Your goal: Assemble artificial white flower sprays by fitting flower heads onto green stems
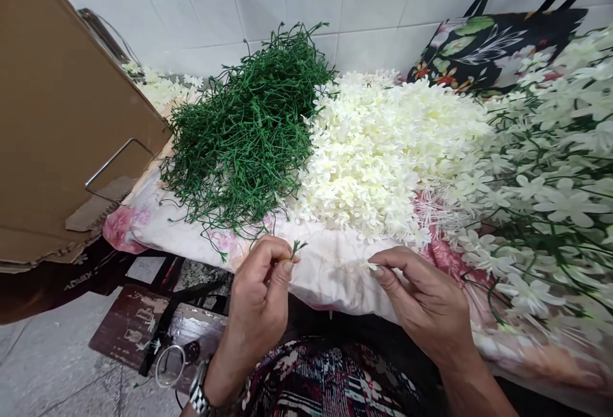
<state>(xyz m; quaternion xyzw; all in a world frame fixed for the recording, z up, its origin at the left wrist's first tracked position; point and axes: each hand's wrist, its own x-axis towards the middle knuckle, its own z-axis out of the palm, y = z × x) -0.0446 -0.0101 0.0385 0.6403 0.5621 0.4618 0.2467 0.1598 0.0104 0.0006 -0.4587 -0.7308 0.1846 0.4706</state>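
Observation:
My left hand (261, 292) is closed in a pinch on a small green plastic stem (297, 248) whose tip sticks up past my fingertips. My right hand (424, 299) pinches a small white petal piece (371, 266) between thumb and forefinger, a short way right of the stem. Both hands hover over the front edge of a floral cloth (330, 267). Behind them lies a heap of green stems (246, 133) and a heap of loose white flowers (383, 149).
Finished white flower sprays (550, 193) pile up at the right. A flowered bag (493, 46) leans on the tiled wall. A cardboard box (62, 129) stands at left, with a metal wire handle (115, 161) beside it. A dark board (153, 331) lies on the floor.

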